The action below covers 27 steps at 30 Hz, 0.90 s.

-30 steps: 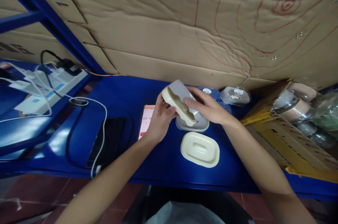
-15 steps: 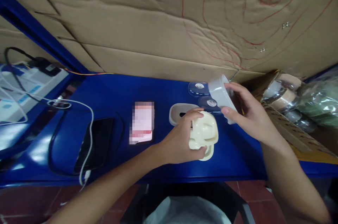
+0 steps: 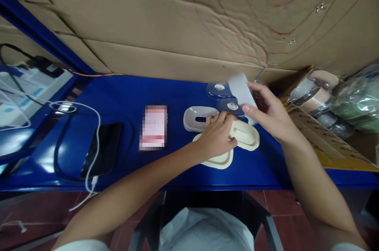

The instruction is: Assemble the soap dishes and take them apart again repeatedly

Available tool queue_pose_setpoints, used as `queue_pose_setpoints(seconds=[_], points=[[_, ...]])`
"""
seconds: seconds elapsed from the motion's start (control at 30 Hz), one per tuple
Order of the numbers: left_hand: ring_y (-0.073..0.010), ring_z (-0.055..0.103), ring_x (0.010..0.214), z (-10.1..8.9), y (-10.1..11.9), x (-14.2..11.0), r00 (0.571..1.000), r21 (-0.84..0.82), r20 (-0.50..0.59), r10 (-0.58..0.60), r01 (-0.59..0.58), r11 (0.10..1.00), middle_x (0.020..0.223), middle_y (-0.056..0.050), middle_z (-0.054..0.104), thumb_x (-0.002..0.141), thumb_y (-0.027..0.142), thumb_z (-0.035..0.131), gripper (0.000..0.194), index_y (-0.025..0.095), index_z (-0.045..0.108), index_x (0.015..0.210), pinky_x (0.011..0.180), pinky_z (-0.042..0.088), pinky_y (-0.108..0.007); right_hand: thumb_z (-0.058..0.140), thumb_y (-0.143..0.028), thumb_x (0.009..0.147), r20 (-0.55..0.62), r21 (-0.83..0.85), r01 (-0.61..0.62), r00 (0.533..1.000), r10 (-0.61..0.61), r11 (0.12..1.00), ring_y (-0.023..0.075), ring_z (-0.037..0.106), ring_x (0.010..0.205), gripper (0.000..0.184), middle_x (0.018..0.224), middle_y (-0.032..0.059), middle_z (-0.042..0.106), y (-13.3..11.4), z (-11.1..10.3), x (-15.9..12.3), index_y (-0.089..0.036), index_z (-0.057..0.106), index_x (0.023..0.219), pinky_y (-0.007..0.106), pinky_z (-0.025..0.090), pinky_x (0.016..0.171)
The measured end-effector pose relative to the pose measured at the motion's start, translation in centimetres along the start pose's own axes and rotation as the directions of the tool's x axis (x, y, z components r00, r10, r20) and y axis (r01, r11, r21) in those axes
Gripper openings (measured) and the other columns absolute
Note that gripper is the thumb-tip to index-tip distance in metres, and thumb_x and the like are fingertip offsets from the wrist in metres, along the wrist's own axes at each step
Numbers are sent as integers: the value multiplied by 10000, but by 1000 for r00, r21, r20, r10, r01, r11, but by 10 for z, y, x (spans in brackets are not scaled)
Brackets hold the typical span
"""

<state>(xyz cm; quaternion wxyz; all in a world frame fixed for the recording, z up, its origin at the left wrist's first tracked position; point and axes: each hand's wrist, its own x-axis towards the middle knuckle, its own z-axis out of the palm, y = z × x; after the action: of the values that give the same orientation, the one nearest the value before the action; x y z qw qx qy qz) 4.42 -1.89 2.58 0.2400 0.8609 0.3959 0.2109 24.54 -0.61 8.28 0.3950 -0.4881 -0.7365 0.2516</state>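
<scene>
My left hand [image 3: 217, 134] is at the left end of a cream oval plastic piece [image 3: 245, 135] with a recessed middle, thumb and fingers along its edges. The piece lies low over the blue table. Partly under my left hand is a second cream piece [image 3: 219, 162]. Behind the hand stands a white oval dish [image 3: 194, 118] with a dark slot in its floor. My right hand [image 3: 269, 113] grips a white cup-like plastic container [image 3: 241, 89], tilted on its side above two clear lids [image 3: 219, 90] with round stickers.
A phone [image 3: 154, 128] with a blurred screen lies left of the dishes. Further left are a black phone [image 3: 102, 150] with a white cable and a power strip [image 3: 35, 97]. A cardboard box [image 3: 328, 132] of wrapped containers stands right; a cardboard wall [image 3: 148, 18] rises behind.
My hands have parted, separating the cream piece from the white container. The left hand has lowered the cream piece toward the table; the right has carried the container right. The view has shifted.
</scene>
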Motion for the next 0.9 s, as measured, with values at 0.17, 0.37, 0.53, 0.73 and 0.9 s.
queue_pose_setpoints(seconds=[0.17, 0.37, 0.53, 0.73, 0.9], points=[[-379, 619, 1355, -2, 8, -21, 990, 183, -11, 138, -134, 974, 1411, -182, 651, 1021, 292, 657, 272, 162, 670, 1260, 1206, 419, -604, 753, -612, 973, -48, -103, 53, 997, -58, 993, 345, 478, 1590, 616, 1617, 102, 588, 26, 18, -7, -320, 609, 1495, 623, 325, 1357], [-398, 561, 1476, -2, 5, -82, 961, 264, 120, 251, -275, 925, 1640, -188, 564, 1034, 516, 729, 463, 183, 662, 1349, 1247, 437, -618, 775, -599, 958, 77, -146, 10, 997, 1, 989, 363, 461, 1605, 635, 1657, 115, 544, 44, 19, -26, -341, 601, 1512, 665, 346, 1330], [-402, 544, 1526, 3, -9, -115, 983, 282, 94, 156, -177, 943, 1684, -183, 534, 1067, 419, 704, 447, 206, 629, 1453, 1254, 459, -630, 784, -563, 962, 33, -251, 65, 998, -59, 966, 395, 445, 1614, 684, 1728, 150, 438, 44, 29, -56, -353, 540, 1565, 666, 404, 1294], [-424, 603, 1450, 4, -15, -139, 993, 315, -87, 86, -55, 948, 1641, -210, 571, 1105, 341, 604, 364, 193, 663, 1433, 1196, 501, -660, 832, -549, 909, 198, -433, 194, 973, -117, 880, 456, 502, 1556, 753, 1720, 126, 474, 49, 20, -91, -430, 531, 1589, 719, 454, 1230], [-385, 630, 1409, -8, -15, -133, 986, 298, -139, 95, -50, 953, 1553, -194, 641, 1111, 313, 580, 322, 196, 680, 1394, 1201, 492, -632, 821, -510, 919, 310, -459, 210, 949, -66, 863, 447, 524, 1547, 749, 1751, 97, 460, 45, 5, -111, -453, 530, 1607, 721, 486, 1211]])
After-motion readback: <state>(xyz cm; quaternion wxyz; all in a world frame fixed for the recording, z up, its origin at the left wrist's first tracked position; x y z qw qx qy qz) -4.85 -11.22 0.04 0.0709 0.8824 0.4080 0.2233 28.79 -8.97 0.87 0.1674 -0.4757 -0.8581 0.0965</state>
